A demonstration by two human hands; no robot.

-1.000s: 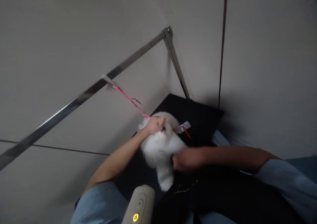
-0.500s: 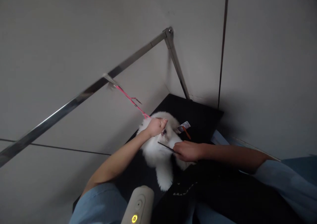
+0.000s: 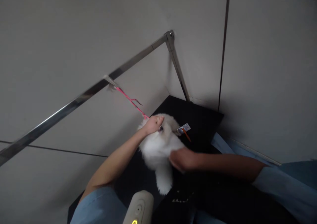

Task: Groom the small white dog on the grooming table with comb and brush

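A fluffy white dog point(image 3: 158, 151) is on a black-topped table point(image 3: 200, 118), its head beneath my left hand. My left hand point(image 3: 153, 124) is closed on the fur of the head, the thumb lying over the top, close to a dark eye or nose spot. Low on the dog's right-hand side in the picture, my right hand point(image 3: 182, 158) is curled and smeared by motion. The thin dark tool it gripped a moment ago does not show now. A pink cord point(image 3: 131, 100) runs down to the dog's neck.
A metal arm point(image 3: 138, 57) slants above the table and carries the cord. Behind the dog lies a flat silvery piece with an orange handle point(image 3: 186, 135). A pale device with a yellow light point(image 3: 140, 206) juts in at the bottom. Grey walls stand close behind.
My right hand has turned and dropped slightly, and the thin dark tool has gone from sight. My left hand has shifted a little left with the dog's head.
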